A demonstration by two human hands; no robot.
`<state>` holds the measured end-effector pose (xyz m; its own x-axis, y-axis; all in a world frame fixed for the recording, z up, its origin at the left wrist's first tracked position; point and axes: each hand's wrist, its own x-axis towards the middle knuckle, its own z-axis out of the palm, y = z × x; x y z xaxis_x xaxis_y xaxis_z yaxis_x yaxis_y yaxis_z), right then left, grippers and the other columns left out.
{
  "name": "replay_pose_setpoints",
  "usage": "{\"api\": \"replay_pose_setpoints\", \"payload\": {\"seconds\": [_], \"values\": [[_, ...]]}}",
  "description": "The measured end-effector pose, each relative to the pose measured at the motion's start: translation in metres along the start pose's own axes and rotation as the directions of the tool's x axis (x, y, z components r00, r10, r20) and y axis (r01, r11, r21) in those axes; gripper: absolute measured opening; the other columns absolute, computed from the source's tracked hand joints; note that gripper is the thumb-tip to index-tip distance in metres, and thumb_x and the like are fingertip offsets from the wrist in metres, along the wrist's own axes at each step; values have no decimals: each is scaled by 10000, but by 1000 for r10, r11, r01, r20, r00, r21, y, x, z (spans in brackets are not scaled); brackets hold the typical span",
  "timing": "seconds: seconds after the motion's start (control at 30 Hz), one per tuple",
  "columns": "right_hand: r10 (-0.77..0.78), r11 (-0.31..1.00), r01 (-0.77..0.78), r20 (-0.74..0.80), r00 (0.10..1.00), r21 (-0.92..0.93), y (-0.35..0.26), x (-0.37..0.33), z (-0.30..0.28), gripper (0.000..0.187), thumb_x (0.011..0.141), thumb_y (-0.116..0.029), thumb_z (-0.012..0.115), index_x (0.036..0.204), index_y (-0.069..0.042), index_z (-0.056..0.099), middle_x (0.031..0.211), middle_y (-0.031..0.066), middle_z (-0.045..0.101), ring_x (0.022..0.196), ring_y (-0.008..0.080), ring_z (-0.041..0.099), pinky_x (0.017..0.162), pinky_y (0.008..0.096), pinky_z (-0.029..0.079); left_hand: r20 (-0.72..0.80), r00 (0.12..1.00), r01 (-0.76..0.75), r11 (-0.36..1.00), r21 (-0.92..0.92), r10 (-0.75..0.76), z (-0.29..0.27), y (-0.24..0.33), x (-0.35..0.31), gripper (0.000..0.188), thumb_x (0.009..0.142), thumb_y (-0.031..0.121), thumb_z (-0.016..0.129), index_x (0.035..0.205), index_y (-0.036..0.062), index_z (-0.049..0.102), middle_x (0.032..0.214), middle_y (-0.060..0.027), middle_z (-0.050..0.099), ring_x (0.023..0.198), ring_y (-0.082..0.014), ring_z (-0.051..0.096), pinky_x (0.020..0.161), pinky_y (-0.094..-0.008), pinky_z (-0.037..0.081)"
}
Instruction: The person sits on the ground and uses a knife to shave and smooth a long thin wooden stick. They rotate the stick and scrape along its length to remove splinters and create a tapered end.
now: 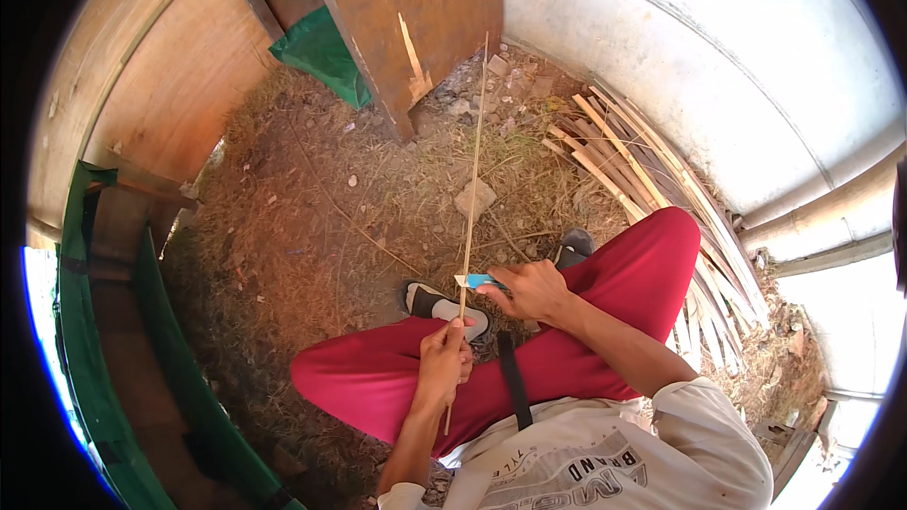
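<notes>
A long, thin bamboo strip (475, 161) runs away from me over the ground, its near end by my lap. My left hand (442, 359) is closed round it close to that end. Just ahead, my right hand (531, 291) grips a blue utility knife (482, 280). The knife's pale blade lies across the strip, seeming to touch it a little beyond my left fingers. Most of the knife's handle is hidden inside my right hand.
A pile of split bamboo strips (652, 179) lies at the right along a pale sheet wall (680, 47). A worn wooden cabinet (416, 19) with green covering stands at the back. Green-edged wooden furniture (113, 321) lines the left. Stones and dry grass cover the dirt floor (312, 198).
</notes>
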<state>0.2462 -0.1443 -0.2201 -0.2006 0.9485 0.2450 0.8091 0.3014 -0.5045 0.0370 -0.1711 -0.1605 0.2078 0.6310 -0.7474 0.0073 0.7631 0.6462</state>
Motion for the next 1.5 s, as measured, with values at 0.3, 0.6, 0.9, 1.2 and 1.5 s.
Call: {"api": "replay_pose_setpoints", "payload": {"seconds": [0.3,0.6,0.9,1.2,1.5], "values": [[38,999,-38,32,999,-13,4,2,7,410,936,-482,613,1010,-89,707,671,107,675,525,309,647,446,412,485,26,999,38,999,-20,-38,-8,-5,2,285,1073,326,454,1100,78,591,576,53,375,407,-31,292,360,-222,200],[41,999,-41,-15,999,-5,5,6,3,395,926,-470,628,995,-89,709,670,124,672,526,317,644,450,419,483,-4,1000,17,998,63,-16,-6,3,-10,299,1074,331,451,1101,70,594,579,51,380,411,-30,296,361,-218,202],[190,975,-189,-10,982,-115,25,28,-13,451,973,-487,532,918,-78,714,597,155,640,550,344,660,499,455,517,3,994,109,992,70,-109,-15,-12,-49,318,1071,329,460,1119,48,601,586,52,370,432,-29,301,376,-219,220],[349,929,-333,83,933,-163,68,74,-50,514,981,-526,492,962,-69,727,672,200,660,681,374,683,625,497,547,-19,992,125,990,70,-124,-35,-19,-91,300,1069,269,475,1136,7,604,584,40,368,453,-37,307,399,-223,239],[320,908,-291,52,946,-301,127,114,-71,541,995,-534,460,1026,-75,745,740,189,684,724,367,687,688,497,554,-223,965,231,848,477,-138,-25,-1,-127,331,1031,288,471,1130,67,696,758,-8,611,713,-134,569,604,-315,433]]}}
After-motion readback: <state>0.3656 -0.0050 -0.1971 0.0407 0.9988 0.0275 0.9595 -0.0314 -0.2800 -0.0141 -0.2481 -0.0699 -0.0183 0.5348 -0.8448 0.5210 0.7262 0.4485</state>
